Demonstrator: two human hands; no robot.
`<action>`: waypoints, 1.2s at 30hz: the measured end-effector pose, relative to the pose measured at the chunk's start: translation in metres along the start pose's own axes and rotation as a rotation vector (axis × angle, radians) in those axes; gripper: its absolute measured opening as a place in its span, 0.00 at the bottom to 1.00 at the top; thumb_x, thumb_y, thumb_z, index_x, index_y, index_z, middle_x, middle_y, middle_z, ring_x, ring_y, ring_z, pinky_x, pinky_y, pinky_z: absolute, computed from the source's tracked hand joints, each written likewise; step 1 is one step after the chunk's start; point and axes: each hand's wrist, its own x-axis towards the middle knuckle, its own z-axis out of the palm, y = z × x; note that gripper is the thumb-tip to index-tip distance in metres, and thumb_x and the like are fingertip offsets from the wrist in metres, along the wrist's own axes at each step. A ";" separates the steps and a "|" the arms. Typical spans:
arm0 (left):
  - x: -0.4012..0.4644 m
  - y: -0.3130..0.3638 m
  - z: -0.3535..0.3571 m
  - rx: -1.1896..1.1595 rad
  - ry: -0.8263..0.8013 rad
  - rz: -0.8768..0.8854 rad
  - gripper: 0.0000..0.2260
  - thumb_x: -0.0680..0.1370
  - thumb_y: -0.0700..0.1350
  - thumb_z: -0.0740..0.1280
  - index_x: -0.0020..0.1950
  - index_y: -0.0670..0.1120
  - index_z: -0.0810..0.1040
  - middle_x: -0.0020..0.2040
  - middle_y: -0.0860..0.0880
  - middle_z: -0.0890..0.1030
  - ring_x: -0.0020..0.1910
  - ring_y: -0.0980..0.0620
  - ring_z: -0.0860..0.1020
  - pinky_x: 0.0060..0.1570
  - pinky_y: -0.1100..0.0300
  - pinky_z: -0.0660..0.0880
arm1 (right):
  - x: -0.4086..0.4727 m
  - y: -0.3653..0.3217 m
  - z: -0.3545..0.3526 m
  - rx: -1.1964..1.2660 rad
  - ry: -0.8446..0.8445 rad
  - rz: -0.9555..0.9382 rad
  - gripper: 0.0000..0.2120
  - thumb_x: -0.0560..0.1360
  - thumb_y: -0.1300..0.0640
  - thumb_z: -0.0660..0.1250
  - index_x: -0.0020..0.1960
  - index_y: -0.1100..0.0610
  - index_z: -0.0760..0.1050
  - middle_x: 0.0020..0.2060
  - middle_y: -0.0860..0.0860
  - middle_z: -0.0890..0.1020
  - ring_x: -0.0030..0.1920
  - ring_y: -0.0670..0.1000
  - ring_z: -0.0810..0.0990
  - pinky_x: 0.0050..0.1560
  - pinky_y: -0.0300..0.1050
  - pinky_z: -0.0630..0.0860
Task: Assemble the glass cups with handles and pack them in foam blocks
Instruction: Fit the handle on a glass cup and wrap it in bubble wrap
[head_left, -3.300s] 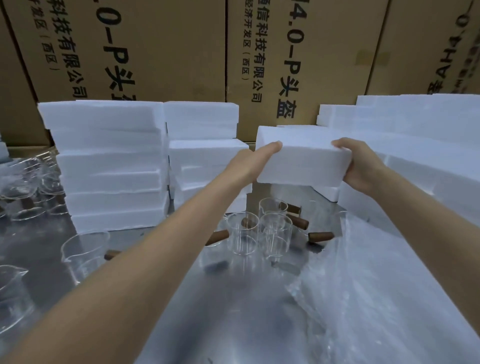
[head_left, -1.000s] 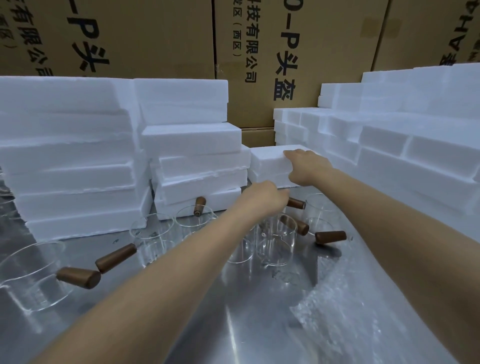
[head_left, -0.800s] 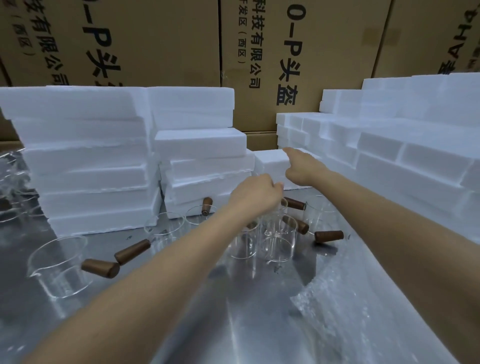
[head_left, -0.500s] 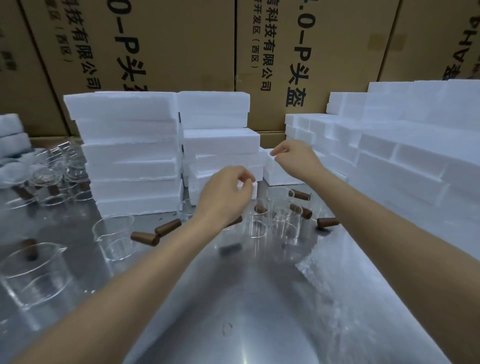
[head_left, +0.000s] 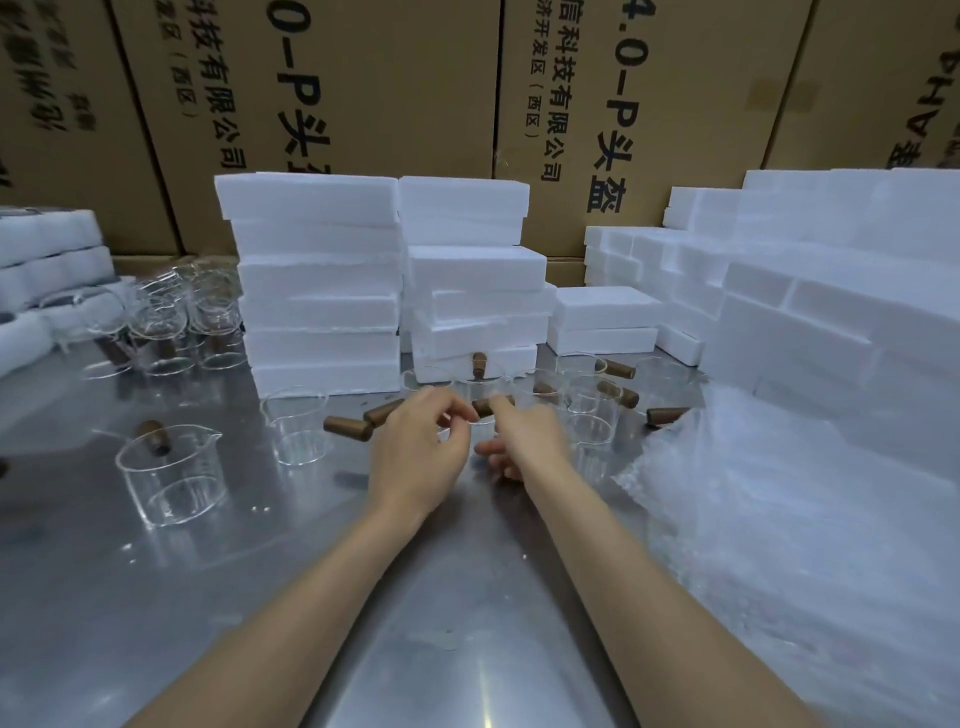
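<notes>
At the table's middle my left hand (head_left: 421, 447) and my right hand (head_left: 530, 439) meet around one clear glass cup (head_left: 477, 420). Curled left fingers pinch its rim. The right index finger and thumb hold its brown wooden handle (head_left: 487, 406). More glass cups with handles (head_left: 592, 410) stand just behind, and two others, a spouted cup (head_left: 171, 475) and a smaller cup (head_left: 297, 428), stand to the left. White foam blocks rise in a wide stack (head_left: 317, 280) and a narrower stack (head_left: 475, 270) behind. A low pair of foam blocks (head_left: 605, 317) lies to the right of them.
The steel table (head_left: 363, 623) carries a big foam pile (head_left: 831, 291) along the right and a clear plastic sheet (head_left: 779, 530) in front of it. Bare glass cups (head_left: 161, 322) crowd the back left beside more foam (head_left: 47, 260). Printed cardboard boxes (head_left: 363, 78) wall the back.
Both hands let go of the foam block, left on the low pile at the back. They drew back toward me and came down onto a cup in the middle.
</notes>
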 end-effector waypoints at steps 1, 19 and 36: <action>-0.001 0.000 0.001 -0.002 -0.007 0.007 0.09 0.74 0.37 0.66 0.39 0.50 0.79 0.40 0.56 0.78 0.40 0.55 0.76 0.44 0.55 0.74 | 0.004 -0.001 0.001 0.048 -0.017 0.033 0.14 0.75 0.49 0.60 0.33 0.52 0.72 0.22 0.50 0.80 0.18 0.46 0.74 0.25 0.36 0.68; -0.001 -0.005 -0.008 -0.191 -0.001 -0.205 0.13 0.74 0.36 0.65 0.36 0.52 0.79 0.40 0.56 0.81 0.41 0.54 0.77 0.43 0.61 0.73 | -0.014 -0.002 -0.002 0.423 0.031 0.018 0.12 0.77 0.52 0.53 0.37 0.55 0.66 0.29 0.50 0.75 0.19 0.46 0.67 0.21 0.34 0.61; -0.012 -0.005 -0.033 -0.577 -0.045 -0.238 0.21 0.73 0.55 0.61 0.66 0.53 0.70 0.59 0.61 0.75 0.53 0.73 0.73 0.46 0.80 0.67 | -0.039 0.004 -0.028 0.315 -0.112 -0.384 0.14 0.80 0.55 0.57 0.43 0.60 0.77 0.21 0.40 0.73 0.26 0.45 0.65 0.26 0.37 0.64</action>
